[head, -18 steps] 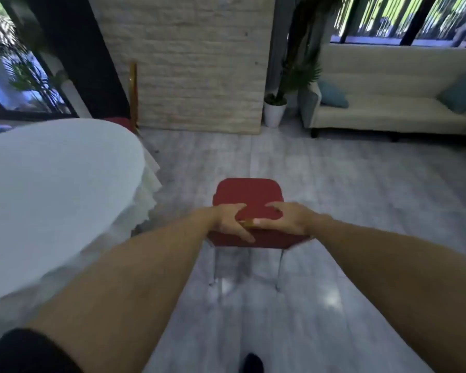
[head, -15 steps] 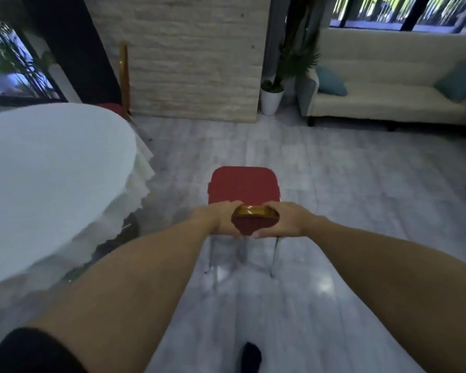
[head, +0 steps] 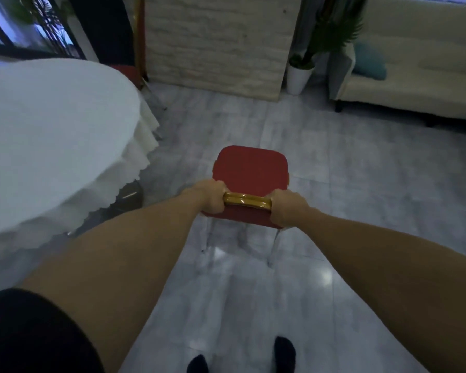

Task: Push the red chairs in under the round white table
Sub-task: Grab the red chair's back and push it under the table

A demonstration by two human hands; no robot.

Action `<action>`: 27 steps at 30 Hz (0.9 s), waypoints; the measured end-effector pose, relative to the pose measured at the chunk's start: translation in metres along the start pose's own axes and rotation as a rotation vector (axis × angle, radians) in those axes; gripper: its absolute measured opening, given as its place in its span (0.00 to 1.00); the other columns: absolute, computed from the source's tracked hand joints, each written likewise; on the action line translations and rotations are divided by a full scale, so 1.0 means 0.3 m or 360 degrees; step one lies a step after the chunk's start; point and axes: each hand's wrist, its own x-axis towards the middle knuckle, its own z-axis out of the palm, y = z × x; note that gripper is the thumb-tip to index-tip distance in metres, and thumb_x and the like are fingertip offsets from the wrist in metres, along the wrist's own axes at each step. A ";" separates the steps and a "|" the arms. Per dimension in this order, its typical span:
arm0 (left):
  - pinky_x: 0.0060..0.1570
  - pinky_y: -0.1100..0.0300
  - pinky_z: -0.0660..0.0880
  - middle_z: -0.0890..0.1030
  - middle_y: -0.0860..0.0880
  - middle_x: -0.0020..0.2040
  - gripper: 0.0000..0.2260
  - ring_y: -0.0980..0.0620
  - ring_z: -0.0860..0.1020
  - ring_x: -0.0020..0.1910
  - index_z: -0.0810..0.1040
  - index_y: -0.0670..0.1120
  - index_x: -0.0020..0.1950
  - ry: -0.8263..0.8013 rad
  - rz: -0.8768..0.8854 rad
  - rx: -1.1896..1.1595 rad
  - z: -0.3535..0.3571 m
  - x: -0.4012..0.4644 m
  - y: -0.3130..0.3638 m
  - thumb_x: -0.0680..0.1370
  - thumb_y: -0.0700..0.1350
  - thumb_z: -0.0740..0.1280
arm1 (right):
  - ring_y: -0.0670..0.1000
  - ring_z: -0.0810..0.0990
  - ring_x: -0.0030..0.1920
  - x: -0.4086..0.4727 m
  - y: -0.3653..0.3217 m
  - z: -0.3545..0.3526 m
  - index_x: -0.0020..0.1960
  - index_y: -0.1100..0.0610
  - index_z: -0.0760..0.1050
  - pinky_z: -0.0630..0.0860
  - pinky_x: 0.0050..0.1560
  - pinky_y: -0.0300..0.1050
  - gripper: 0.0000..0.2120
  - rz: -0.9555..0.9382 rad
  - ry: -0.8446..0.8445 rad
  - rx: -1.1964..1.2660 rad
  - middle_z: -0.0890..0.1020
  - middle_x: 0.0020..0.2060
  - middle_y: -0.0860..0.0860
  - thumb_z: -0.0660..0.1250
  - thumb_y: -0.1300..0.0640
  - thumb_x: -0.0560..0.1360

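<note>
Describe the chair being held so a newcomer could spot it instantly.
Right of the round white table, on open grey floor, stands a red chair. The left hand and right hand grip its gold top rail; the other red chair sits behind the table, untouched.

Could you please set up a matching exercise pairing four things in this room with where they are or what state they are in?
Things:
1. red chair
2. round table
3. potted plant
4. blue cushion

Places or states:
A. lying on the cream sofa
B. covered by a white cloth, left of the chair
C. standing on the floor between the stone wall and the sofa
D. gripped at its gold top rail by the left hand and the right hand

Pairs: 1-D, 2-B, 3-C, 4-A
</note>
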 end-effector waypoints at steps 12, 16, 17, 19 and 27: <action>0.55 0.50 0.78 0.83 0.44 0.55 0.15 0.41 0.82 0.55 0.82 0.50 0.62 -0.0040 -0.0279 -0.0052 0.064 -0.077 0.257 0.76 0.48 0.68 | 0.53 0.81 0.44 0.082 0.232 -0.080 0.62 0.42 0.84 0.76 0.43 0.45 0.16 -0.0495 -0.0138 -0.0332 0.84 0.48 0.49 0.69 0.59 0.79; 0.55 0.51 0.78 0.83 0.41 0.59 0.16 0.40 0.81 0.57 0.81 0.46 0.62 -0.0160 -0.0376 -0.0258 0.095 -0.084 0.329 0.76 0.49 0.69 | 0.54 0.83 0.47 0.136 0.268 -0.112 0.61 0.43 0.84 0.78 0.45 0.47 0.17 -0.0568 -0.0176 -0.0480 0.85 0.50 0.48 0.67 0.58 0.77; 0.55 0.51 0.77 0.81 0.41 0.62 0.18 0.40 0.80 0.59 0.79 0.45 0.65 -0.0203 -0.0404 -0.0304 0.092 -0.084 0.341 0.77 0.49 0.69 | 0.54 0.84 0.48 0.164 0.266 -0.118 0.62 0.42 0.83 0.80 0.46 0.48 0.18 -0.0598 -0.0180 -0.0532 0.86 0.51 0.48 0.67 0.57 0.76; 0.53 0.52 0.74 0.78 0.41 0.65 0.22 0.40 0.79 0.62 0.75 0.43 0.70 -0.0315 -0.0461 -0.0413 0.092 -0.080 0.354 0.79 0.50 0.70 | 0.52 0.83 0.45 0.205 0.243 -0.135 0.64 0.36 0.82 0.79 0.44 0.46 0.22 -0.0743 -0.0205 -0.0613 0.86 0.51 0.45 0.66 0.58 0.77; 0.57 0.49 0.79 0.78 0.42 0.63 0.20 0.41 0.80 0.59 0.74 0.43 0.68 -0.0448 -0.0625 -0.0734 0.070 -0.115 0.254 0.80 0.50 0.69 | 0.49 0.85 0.45 0.362 0.051 -0.181 0.62 0.32 0.83 0.82 0.46 0.46 0.25 -0.1141 -0.0195 -0.0810 0.87 0.46 0.41 0.66 0.60 0.76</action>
